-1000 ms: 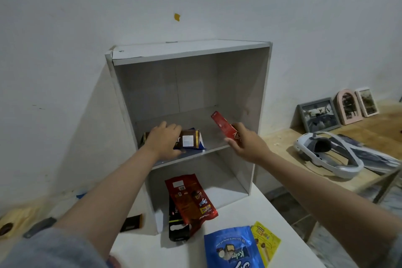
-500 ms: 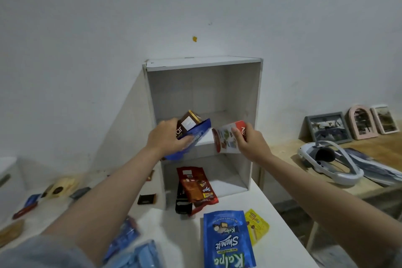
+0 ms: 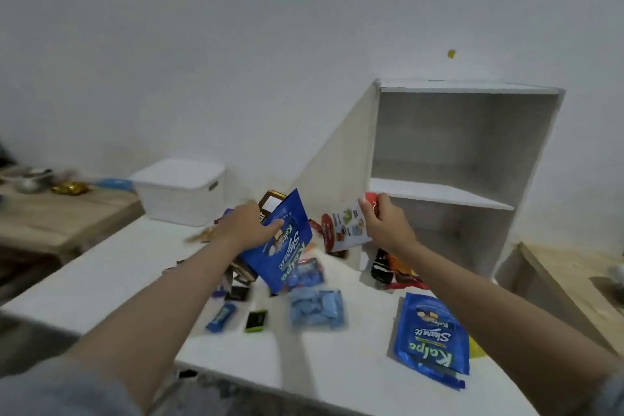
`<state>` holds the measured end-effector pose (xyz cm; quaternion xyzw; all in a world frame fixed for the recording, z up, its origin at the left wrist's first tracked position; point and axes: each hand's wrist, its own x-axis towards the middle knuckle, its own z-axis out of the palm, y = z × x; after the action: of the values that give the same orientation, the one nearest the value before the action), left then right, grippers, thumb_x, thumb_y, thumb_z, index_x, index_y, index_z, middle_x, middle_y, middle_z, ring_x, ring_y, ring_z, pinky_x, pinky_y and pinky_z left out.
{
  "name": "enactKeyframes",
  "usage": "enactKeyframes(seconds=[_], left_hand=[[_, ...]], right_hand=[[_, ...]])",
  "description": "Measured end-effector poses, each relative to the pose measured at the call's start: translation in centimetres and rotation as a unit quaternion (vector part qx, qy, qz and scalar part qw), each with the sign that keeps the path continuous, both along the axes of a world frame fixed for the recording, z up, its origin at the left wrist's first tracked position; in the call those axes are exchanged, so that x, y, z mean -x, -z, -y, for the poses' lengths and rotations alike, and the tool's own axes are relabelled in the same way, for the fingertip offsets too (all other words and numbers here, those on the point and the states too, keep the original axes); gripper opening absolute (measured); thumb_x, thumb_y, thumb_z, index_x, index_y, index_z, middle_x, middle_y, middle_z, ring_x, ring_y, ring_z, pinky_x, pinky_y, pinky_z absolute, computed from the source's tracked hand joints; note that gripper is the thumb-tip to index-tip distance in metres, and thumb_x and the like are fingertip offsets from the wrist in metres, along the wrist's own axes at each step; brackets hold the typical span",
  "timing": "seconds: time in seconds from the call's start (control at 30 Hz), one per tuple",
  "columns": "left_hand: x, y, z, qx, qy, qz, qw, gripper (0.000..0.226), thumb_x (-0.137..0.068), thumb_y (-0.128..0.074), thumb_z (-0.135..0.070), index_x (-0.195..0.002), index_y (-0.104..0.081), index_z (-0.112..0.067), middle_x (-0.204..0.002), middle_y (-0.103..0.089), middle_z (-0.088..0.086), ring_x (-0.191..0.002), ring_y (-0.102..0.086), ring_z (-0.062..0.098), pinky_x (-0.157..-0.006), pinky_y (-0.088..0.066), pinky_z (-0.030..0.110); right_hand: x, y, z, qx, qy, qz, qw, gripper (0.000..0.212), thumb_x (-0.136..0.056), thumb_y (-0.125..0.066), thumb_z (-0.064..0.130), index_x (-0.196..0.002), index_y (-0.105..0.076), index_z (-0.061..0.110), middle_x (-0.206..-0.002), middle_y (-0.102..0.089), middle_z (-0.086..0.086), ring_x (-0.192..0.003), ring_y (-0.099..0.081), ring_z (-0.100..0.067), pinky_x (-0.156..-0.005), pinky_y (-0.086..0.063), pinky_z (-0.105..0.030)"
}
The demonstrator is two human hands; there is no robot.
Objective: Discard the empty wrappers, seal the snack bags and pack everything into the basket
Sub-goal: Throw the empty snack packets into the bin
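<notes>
Left hand (image 3: 248, 228) closed around two things at once: a blue snack pouch (image 3: 283, 243) and a brown packet (image 3: 270, 206) tucked behind it, both held above the bench (image 3: 111, 267). Right hand (image 3: 385, 228) pinches a red-and-white packet (image 3: 341, 230) by its upper edge; it hangs in the air in front of the shelf unit (image 3: 469, 179), whose shelves look bare.

Risks, as we judge them:
- Two-item grip on the left is loose. The brown packet could slide out from behind the glossy pouch.
- We cannot tell whether the pouch top is sealed. If open, tilting may spill its contents.
- The white basket (image 3: 180, 192) stands at the far left of the bench, near the wall; a reach across could sweep the small bars (image 3: 221, 316) off the edge.

Materials: pouches are slick, crinkly film, flat and floppy. A second blue pouch (image 3: 430, 341) lies flat near the front edge. The basket is rigid, box-shaped, with rounded corners. The bench is smooth and white.
</notes>
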<state>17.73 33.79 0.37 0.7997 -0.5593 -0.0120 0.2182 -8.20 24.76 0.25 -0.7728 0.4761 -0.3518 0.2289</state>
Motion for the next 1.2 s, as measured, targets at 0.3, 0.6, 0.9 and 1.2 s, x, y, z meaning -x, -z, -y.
enactKeyframes(seconds=[0.3,0.6,0.9,1.2], left_hand=[[-20.4,1.2,-18.0,-0.015,-0.242,-0.080,0.967,0.055,-0.075,-0.057,-0.063,-0.098,-0.059,-0.013,-0.084,-0.063,0.002,-0.078,-0.060,0.021,-0.063,-0.048,0.030],[-39.1,2.9,-37.2,-0.011,-0.446,-0.187,0.875,0.042,-0.084,-0.060,-0.052,-0.071,-0.047,-0.014,-0.064,-0.051,0.001,-0.056,-0.050,0.015,-0.049,-0.033,0.027],[-45.7,9.1,-42.2,-0.004,-0.493,-0.278,0.824,0.045,-0.086,-0.059,-0.049,-0.064,-0.042,-0.015,-0.056,-0.044,0.000,-0.051,-0.044,0.015,-0.051,-0.033,0.028],[-50.2,20.2,-43.3,-0.033,-0.509,-0.413,0.755,0.032,-0.088,-0.058,-0.045,-0.070,-0.038,-0.028,-0.073,-0.061,0.008,-0.060,-0.053,0.021,-0.051,-0.038,0.027]], right_hand=[[-26.0,-0.1,-9.0,0.016,-0.203,-0.049,0.978,0.043,-0.096,-0.033,0.052,-0.099,-0.047,0.012,-0.085,-0.062,-0.006,-0.072,-0.060,-0.022,-0.058,-0.047,-0.034],[-54.3,1.9,-23.8,-0.066,-0.367,-0.061,0.926,0.046,-0.095,-0.034,0.056,-0.103,-0.055,0.015,-0.096,-0.068,-0.004,-0.076,-0.065,-0.018,-0.064,-0.053,-0.029],[-68.2,7.6,-32.7,-0.041,-0.429,-0.178,0.885,0.058,-0.094,-0.034,0.056,-0.113,-0.052,0.004,-0.101,-0.058,-0.012,-0.099,-0.059,-0.033,-0.073,-0.041,-0.034],[-76.0,19.0,-32.9,-0.133,-0.503,-0.321,0.791,0.045,-0.096,-0.041,0.047,-0.067,-0.049,0.013,-0.073,-0.056,-0.008,-0.068,-0.055,-0.025,-0.068,-0.049,-0.033]])
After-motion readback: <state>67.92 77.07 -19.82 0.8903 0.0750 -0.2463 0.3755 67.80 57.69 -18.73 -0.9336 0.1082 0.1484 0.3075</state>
